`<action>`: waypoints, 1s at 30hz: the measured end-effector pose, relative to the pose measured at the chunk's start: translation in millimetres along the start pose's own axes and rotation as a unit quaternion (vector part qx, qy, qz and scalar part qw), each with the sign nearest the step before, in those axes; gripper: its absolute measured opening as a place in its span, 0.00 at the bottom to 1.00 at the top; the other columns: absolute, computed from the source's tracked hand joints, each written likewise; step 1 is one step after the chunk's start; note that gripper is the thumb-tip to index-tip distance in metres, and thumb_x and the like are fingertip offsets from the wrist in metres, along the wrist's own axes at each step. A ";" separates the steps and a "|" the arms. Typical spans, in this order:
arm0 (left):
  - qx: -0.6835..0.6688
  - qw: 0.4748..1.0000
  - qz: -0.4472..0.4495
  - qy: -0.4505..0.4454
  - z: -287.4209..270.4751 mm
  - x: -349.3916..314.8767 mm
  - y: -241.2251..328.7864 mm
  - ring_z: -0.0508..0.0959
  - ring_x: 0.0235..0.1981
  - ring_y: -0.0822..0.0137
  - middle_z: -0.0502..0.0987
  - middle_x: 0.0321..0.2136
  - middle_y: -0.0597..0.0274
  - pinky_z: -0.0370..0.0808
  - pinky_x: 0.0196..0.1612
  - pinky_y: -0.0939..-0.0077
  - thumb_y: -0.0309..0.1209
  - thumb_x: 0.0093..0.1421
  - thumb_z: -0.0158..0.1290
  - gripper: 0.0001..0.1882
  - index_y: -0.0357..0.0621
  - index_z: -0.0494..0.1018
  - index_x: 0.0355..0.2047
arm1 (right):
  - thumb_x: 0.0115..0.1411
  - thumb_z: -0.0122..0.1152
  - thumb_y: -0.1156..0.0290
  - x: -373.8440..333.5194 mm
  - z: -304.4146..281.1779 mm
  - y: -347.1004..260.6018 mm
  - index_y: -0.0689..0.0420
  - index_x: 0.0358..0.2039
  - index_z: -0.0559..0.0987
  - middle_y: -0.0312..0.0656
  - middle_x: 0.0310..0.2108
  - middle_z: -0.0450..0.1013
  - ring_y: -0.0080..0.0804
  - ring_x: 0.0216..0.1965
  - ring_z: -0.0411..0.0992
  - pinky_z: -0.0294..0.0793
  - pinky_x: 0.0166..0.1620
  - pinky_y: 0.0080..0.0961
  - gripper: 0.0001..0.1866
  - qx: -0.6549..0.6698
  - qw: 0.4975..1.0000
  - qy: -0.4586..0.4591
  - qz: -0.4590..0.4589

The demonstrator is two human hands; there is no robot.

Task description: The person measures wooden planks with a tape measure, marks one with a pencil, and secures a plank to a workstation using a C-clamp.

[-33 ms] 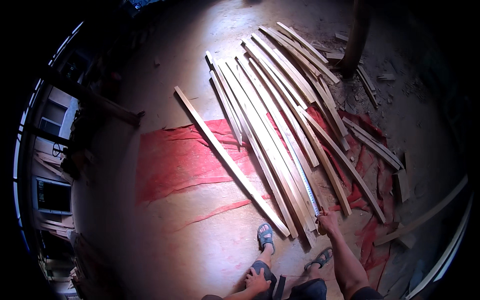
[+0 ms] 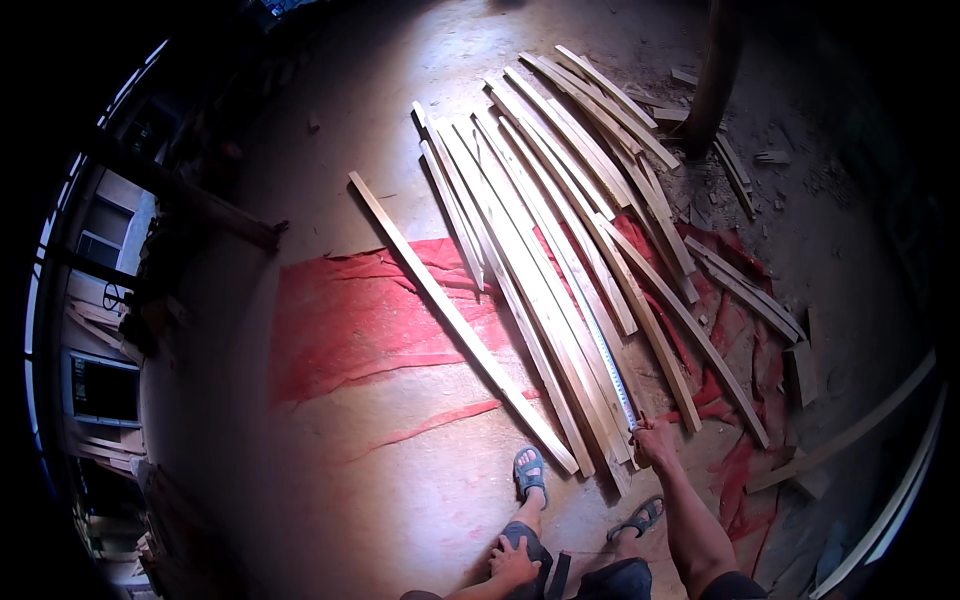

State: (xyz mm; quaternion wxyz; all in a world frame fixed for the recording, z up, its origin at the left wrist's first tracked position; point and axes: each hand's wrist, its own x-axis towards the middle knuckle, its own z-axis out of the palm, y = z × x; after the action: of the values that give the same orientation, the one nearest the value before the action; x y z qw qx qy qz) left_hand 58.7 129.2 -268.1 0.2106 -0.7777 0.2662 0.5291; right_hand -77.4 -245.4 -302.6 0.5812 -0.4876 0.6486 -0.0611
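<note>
My right hand (image 2: 655,443) is closed at the near end of a wooden strip, gripping a tape measure (image 2: 612,372). Its pale blade runs away from the hand along the strip's face; the case is hidden by my fingers. Many long, light wooden strips (image 2: 535,290) lie roughly side by side, pointing away from me. On my left knee rests my left hand (image 2: 515,563), fingers spread, holding nothing. One strip (image 2: 455,315) lies apart, to the left of the others.
Red sheeting (image 2: 350,320) is spread under the strips, torn at the right. A post (image 2: 710,80) stands at the far right among wood scraps (image 2: 735,175). My sandalled left foot (image 2: 530,472) is close to the strips' near ends. Another beam (image 2: 850,430) slants at the right.
</note>
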 end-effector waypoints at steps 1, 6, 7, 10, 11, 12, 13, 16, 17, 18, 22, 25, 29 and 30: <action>-0.005 1.000 0.001 0.001 0.7 -0.4 -1.0 0.55 0.67 0.23 0.41 0.73 0.32 0.60 0.64 0.33 0.55 0.59 0.58 0.46 0.60 0.51 0.72 | 0.56 0.58 0.75 7.0 1.3 -0.5 0.61 0.23 0.81 0.37 0.19 0.76 0.22 0.20 0.71 0.68 0.27 0.23 0.08 -0.015 1.000 -0.011 -0.015; -0.022 1.000 0.007 0.010 -5.2 -2.0 -11.1 0.55 0.67 0.24 0.42 0.72 0.32 0.60 0.65 0.36 0.55 0.58 0.58 0.46 0.59 0.52 0.73 | 0.57 0.57 0.71 34.1 22.5 -16.8 0.63 0.22 0.81 0.41 0.18 0.77 0.26 0.22 0.75 0.72 0.28 0.28 0.11 0.004 0.997 -0.007 -0.082; -0.024 1.000 0.009 0.012 -6.3 -1.9 -12.5 0.55 0.67 0.24 0.43 0.72 0.32 0.60 0.65 0.36 0.55 0.58 0.58 0.47 0.58 0.52 0.73 | 0.56 0.57 0.72 40.9 24.2 -17.9 0.63 0.22 0.81 0.40 0.18 0.76 0.26 0.21 0.75 0.72 0.28 0.28 0.11 0.002 0.995 -0.010 -0.099; -0.036 0.999 0.011 0.019 -8.0 -1.5 -18.4 0.56 0.67 0.23 0.43 0.72 0.31 0.60 0.66 0.36 0.54 0.58 0.59 0.47 0.57 0.52 0.73 | 0.56 0.56 0.72 43.5 32.2 -44.6 0.63 0.20 0.80 0.39 0.17 0.75 0.25 0.20 0.73 0.70 0.26 0.27 0.11 -0.007 0.993 -0.007 -0.114; -0.040 0.999 0.015 0.022 -8.0 -1.0 -20.8 0.56 0.67 0.23 0.43 0.72 0.31 0.60 0.65 0.36 0.54 0.58 0.59 0.47 0.57 0.52 0.73 | 0.55 0.56 0.72 45.9 35.0 -49.5 0.63 0.20 0.80 0.39 0.17 0.75 0.25 0.20 0.73 0.70 0.26 0.27 0.11 -0.008 0.993 -0.006 -0.115; -0.045 0.999 0.018 0.025 -7.9 -0.2 -23.2 0.56 0.67 0.23 0.44 0.72 0.30 0.60 0.65 0.36 0.54 0.58 0.59 0.47 0.57 0.52 0.73 | 0.55 0.56 0.72 48.4 37.5 -54.5 0.63 0.20 0.80 0.39 0.17 0.75 0.25 0.20 0.73 0.70 0.26 0.27 0.11 -0.008 0.993 -0.004 -0.116; -0.049 0.998 0.020 0.027 -7.7 0.8 -25.0 0.56 0.67 0.23 0.44 0.72 0.30 0.60 0.65 0.35 0.54 0.58 0.58 0.47 0.57 0.52 0.73 | 0.54 0.57 0.72 51.3 39.9 -59.6 0.63 0.21 0.81 0.39 0.17 0.76 0.25 0.21 0.74 0.71 0.26 0.27 0.10 -0.012 0.994 0.000 -0.111; -0.055 0.998 0.023 0.029 -8.4 3.7 -29.7 0.55 0.67 0.22 0.44 0.72 0.30 0.59 0.66 0.35 0.53 0.58 0.58 0.46 0.56 0.52 0.73 | 0.54 0.57 0.72 63.8 48.8 -68.9 0.63 0.22 0.82 0.40 0.18 0.77 0.26 0.22 0.76 0.72 0.27 0.27 0.10 -0.015 0.993 0.010 -0.115; -0.056 0.998 0.022 0.028 -9.6 3.2 -30.9 0.55 0.67 0.22 0.44 0.72 0.30 0.59 0.66 0.35 0.53 0.58 0.58 0.46 0.56 0.52 0.73 | 0.55 0.58 0.71 68.5 52.4 -72.0 0.62 0.23 0.82 0.41 0.18 0.77 0.26 0.22 0.76 0.72 0.28 0.27 0.10 -0.016 0.994 0.010 -0.111; -0.056 0.998 0.021 0.028 -10.8 2.7 -31.8 0.54 0.67 0.22 0.44 0.72 0.30 0.59 0.66 0.35 0.54 0.58 0.58 0.46 0.56 0.52 0.72 | 0.55 0.58 0.71 72.4 55.0 -74.6 0.62 0.23 0.82 0.41 0.18 0.77 0.26 0.22 0.76 0.72 0.28 0.27 0.10 -0.020 0.993 0.013 -0.113; -0.067 0.997 0.012 0.025 -24.3 -3.7 -32.3 0.57 0.67 0.25 0.48 0.70 0.31 0.61 0.65 0.36 0.53 0.58 0.57 0.45 0.54 0.54 0.71 | 0.56 0.59 0.71 75.1 64.6 -94.2 0.62 0.23 0.82 0.40 0.18 0.77 0.26 0.23 0.76 0.72 0.28 0.26 0.10 -0.031 0.993 0.020 -0.113; -0.090 0.995 -0.004 0.037 -36.5 -7.8 -30.0 0.60 0.65 0.28 0.53 0.67 0.33 0.62 0.63 0.39 0.57 0.58 0.55 0.42 0.52 0.58 0.68 | 0.56 0.58 0.71 76.2 67.7 -102.3 0.62 0.24 0.83 0.40 0.18 0.77 0.26 0.22 0.75 0.70 0.27 0.25 0.10 -0.036 0.993 0.023 -0.114; -0.127 0.990 -0.023 0.061 -54.0 -16.1 -24.4 0.64 0.63 0.33 0.59 0.63 0.36 0.65 0.62 0.42 0.61 0.58 0.52 0.40 0.50 0.63 0.64 | 0.56 0.58 0.72 84.6 69.7 -92.9 0.62 0.25 0.83 0.40 0.19 0.77 0.25 0.22 0.75 0.70 0.26 0.24 0.09 -0.035 0.991 0.030 -0.127; -0.135 0.988 -0.026 0.066 -57.4 -17.6 -23.5 0.65 0.63 0.34 0.61 0.62 0.37 0.65 0.61 0.43 0.62 0.58 0.51 0.40 0.49 0.65 0.63 | 0.56 0.58 0.72 87.3 70.0 -90.2 0.62 0.25 0.83 0.40 0.19 0.77 0.25 0.22 0.75 0.70 0.26 0.24 0.09 -0.027 0.992 0.026 -0.124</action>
State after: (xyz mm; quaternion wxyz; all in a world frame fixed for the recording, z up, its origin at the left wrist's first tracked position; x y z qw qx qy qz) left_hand 109.3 115.7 -230.4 0.0998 -0.8388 0.1854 0.5021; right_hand 43.4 -319.4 -327.1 0.5384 -0.5782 0.5996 -0.1276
